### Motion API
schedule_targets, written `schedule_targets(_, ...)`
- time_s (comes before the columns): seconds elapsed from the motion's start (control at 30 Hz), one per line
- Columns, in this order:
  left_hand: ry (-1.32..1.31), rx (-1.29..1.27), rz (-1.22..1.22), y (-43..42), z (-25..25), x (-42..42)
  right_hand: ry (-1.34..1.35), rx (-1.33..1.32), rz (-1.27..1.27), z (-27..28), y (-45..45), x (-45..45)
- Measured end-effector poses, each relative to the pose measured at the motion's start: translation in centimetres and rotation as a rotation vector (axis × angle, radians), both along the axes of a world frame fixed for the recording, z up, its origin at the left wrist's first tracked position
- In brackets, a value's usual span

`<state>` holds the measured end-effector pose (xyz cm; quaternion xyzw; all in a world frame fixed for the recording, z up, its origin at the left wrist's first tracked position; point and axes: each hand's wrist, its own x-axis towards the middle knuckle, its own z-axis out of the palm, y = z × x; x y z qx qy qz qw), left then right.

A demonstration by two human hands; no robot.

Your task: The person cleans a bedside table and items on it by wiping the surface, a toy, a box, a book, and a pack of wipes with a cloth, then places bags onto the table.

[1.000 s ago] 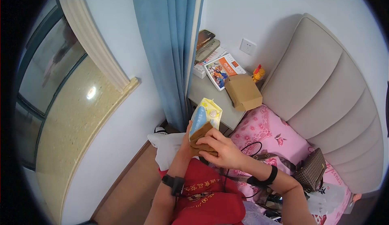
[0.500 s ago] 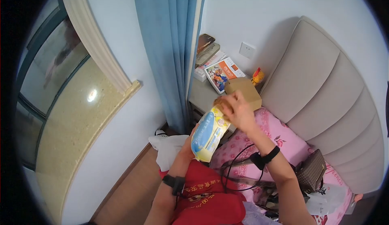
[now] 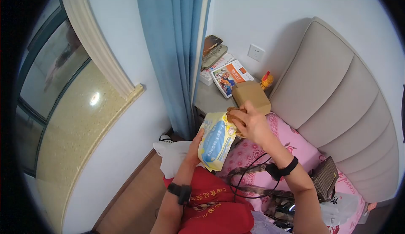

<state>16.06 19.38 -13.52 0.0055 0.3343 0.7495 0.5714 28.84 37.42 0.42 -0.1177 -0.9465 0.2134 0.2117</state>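
Yellow-and-blue pack (image 3: pixel 217 142) held mid-frame; brown cloth (image 3: pixel 233 112) now at its upper-right edge.

A second back the cloth lay across the pack's lower front; since then the right hand (image 3: pixel 253 126) has carried it up and right. Printed face now bare, so attention seems to have passed from front to edge. Right hand: fingers bunched around the cloth, apparently against the pack's edge. Left hand (image 3: pixel 195 150): grasping the pack along its left side, the fingers behind it hidden. Pack tilted, clear of the nightstand (image 3: pixel 209 102) at upper centre. Cardboard box (image 3: pixel 252 98) just beyond the right hand, beside a picture booklet (image 3: pixel 230 77); pink pillow (image 3: pixel 283 137) right of centre.
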Motion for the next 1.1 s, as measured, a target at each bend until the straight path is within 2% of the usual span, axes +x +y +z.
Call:
schedule_targets(0.07, 0.095, -0.026, 0.031, -0.2, -1.4, -0.1, 0.002, 0.081, 0.04, 0.2, -0.5, 0.3)
schedule_targets(0.17, 0.358, -0.114, 0.131, -0.3, -1.8, 0.4, -0.045, -0.573, 0.063, -2.4, 0.6, 0.2)
schedule_targets(0.2, 0.464, -0.152, 0.175, -0.2, -1.7, 0.7, -0.024, -0.846, -0.021, -3.0, 0.7, 0.5)
schedule_targets(0.27, 0.449, -0.123, 0.206, 0.2, -1.4, 1.1, 0.024, -1.388, -0.2, -0.5, -1.2, 0.3)
schedule_targets(0.37, 0.337, -0.068, 0.243, 0.6, -1.6, 1.2, 0.05, -0.507, -0.22, -0.8, -3.2, 0.3)
schedule_targets(0.4, 0.288, -0.049, 0.252, 0.6, -1.8, 1.0, 0.158, -0.386, -0.144, -1.7, -3.3, 0.1)
schedule_targets(0.6, 0.419, -0.082, 0.114, -0.9, -1.5, -0.6, 0.026, -0.329, 0.061, -0.3, -0.4, 0.5)
schedule_targets(0.7, 0.448, -0.018, 0.11, -1.2, -1.0, 0.0, -0.172, -0.085, 0.054, -0.4, -0.1, 1.4)
schedule_targets(0.8, 0.451, -0.031, 0.117, -0.9, -0.6, 0.5, -0.135, 0.002, -0.041, -2.2, 0.2, 1.5)
schedule_targets(0.9, 0.418, 0.005, 0.112, -0.7, -0.8, 0.1, 0.222, -0.357, -0.227, -1.6, -1.2, 0.8)
schedule_targets(1.0, 0.476, 0.012, 0.052, -0.9, 0.0, -0.1, 0.247, -0.308, -0.372, -0.8, -2.1, 0.0)
schedule_targets(1.1, 0.577, -0.028, 0.003, -1.2, -0.3, -0.4, 0.072, -0.324, -0.423, -1.8, -1.7, 0.5)
